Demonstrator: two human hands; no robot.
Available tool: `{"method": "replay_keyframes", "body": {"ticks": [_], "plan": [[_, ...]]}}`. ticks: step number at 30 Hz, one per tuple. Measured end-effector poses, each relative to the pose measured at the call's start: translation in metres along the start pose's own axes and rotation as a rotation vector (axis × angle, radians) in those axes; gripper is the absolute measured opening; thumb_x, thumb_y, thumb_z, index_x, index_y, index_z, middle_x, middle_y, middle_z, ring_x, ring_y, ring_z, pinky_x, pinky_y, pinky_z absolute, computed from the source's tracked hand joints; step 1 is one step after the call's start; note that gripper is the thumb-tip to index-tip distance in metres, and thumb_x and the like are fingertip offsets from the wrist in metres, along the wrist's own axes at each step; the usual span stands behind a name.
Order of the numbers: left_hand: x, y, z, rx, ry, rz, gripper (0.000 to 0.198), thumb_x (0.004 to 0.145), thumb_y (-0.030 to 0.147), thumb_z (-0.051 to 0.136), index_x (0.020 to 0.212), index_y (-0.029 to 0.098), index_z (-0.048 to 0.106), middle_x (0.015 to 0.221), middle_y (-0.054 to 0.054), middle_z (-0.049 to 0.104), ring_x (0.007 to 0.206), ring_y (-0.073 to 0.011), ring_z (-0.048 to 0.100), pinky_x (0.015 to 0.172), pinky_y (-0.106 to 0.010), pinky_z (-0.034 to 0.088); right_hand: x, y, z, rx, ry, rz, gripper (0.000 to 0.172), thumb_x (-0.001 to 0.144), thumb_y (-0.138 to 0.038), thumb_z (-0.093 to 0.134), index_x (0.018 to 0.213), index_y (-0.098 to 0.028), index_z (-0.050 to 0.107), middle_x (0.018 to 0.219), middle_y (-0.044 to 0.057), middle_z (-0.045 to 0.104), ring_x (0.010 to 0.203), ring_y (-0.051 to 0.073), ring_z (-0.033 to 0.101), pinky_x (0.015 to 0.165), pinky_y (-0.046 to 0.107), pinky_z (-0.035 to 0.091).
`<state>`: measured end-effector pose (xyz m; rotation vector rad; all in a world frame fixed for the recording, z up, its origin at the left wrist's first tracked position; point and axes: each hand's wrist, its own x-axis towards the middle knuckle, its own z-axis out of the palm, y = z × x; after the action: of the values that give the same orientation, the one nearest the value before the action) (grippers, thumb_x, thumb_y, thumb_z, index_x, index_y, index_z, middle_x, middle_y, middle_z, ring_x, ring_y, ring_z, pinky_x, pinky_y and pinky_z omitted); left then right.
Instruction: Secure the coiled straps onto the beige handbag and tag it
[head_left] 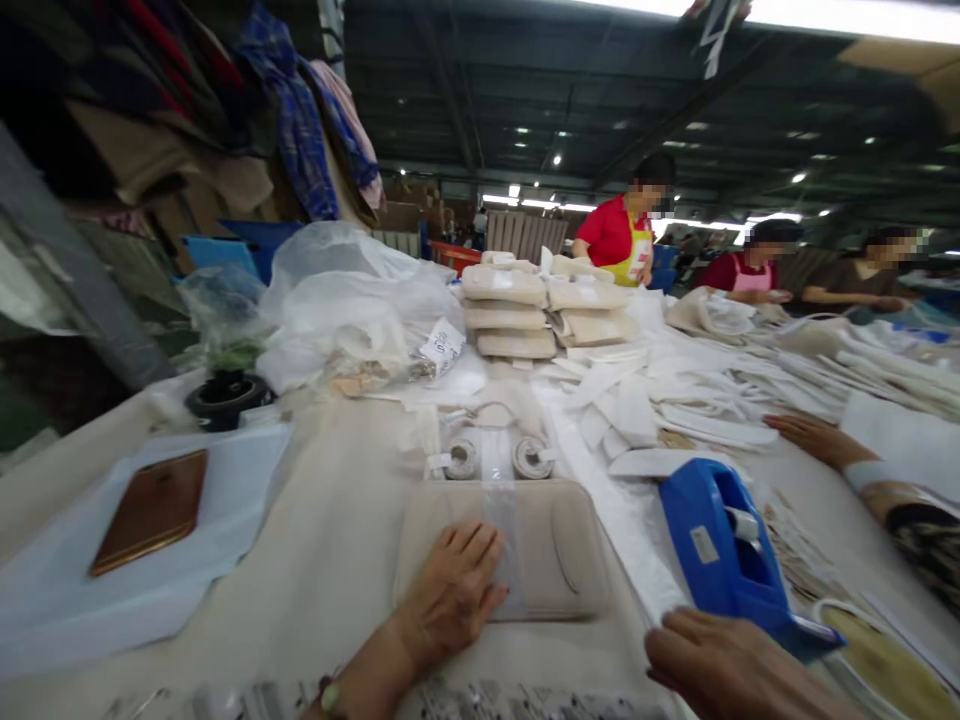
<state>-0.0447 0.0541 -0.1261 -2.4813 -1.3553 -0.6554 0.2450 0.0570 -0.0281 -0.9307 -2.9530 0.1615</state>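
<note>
A flat beige padded piece [555,550] lies before me, with a strip of clear tape [499,500] running over its middle. On its left part rests my left hand [457,585], fingers stretched out and pressing flat. Just beyond its far edge sit two small rolled coils [532,458] beneath the same tape. My right hand [712,655] is at the lower right, slightly blurred, its fingers curled; whatever they may hold is hidden. Right beside it stands a blue tape dispenser [694,540] with a white core.
Stacked beige bundles [510,315] stand at the back, beside a large clear plastic bag [337,290]. A phone [154,510] and a potted plant [229,385] are left. White strips [630,400] cover the right side, where another person's hand [814,440] reaches in. More people work behind.
</note>
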Motion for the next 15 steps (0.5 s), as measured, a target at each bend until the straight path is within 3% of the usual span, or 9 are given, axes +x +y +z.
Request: {"method": "replay_keyframes", "body": {"ticks": [3,7,10,15], "plan": [[0.0,0.002,-0.001,-0.072,-0.042,-0.046,0.044,0.085,0.03,0.057,0.123,0.01,0.047,0.121,-0.012,0.056,0.111,-0.0272,0.047,0.096,-0.042,0.04,0.073,-0.006,-0.026,-0.14,-0.15,-0.149,0.019,0.085,-0.008,0.045,0.075,-0.02,0.056,0.072,0.002,0.064,0.063,0.016,0.06,0.052,0.026,0.036],[0.002,0.004,-0.004,-0.154,-0.095,-0.092,0.043,0.084,0.032,0.057,0.122,0.013,0.048,0.119,-0.01,0.056,0.11,-0.0262,0.046,0.098,-0.043,0.039,0.15,0.0,-0.029,-0.339,-0.257,-0.268,0.016,0.088,-0.016,0.046,0.084,-0.017,0.062,0.078,0.006,0.067,0.073,0.02,0.064,0.057,0.027,0.037],[0.002,0.004,-0.003,-0.177,-0.104,-0.121,0.043,0.085,0.035,0.056,0.122,0.014,0.048,0.119,-0.009,0.055,0.11,-0.0257,0.046,0.098,-0.042,0.038,0.185,0.007,-0.022,-0.42,-0.27,-0.315,0.02,0.088,-0.015,0.044,0.089,-0.016,0.064,0.083,0.009,0.069,0.08,0.023,0.065,0.062,0.029,0.039],[0.0,0.003,-0.001,-0.18,-0.061,-0.126,0.046,0.086,0.038,0.055,0.124,0.013,0.048,0.12,-0.008,0.056,0.112,-0.0236,0.045,0.102,-0.039,0.034,0.21,0.012,-0.015,-0.447,-0.331,-0.326,0.019,0.085,-0.018,0.05,0.088,-0.015,0.068,0.084,0.013,0.071,0.083,0.026,0.066,0.064,0.03,0.04]]}}
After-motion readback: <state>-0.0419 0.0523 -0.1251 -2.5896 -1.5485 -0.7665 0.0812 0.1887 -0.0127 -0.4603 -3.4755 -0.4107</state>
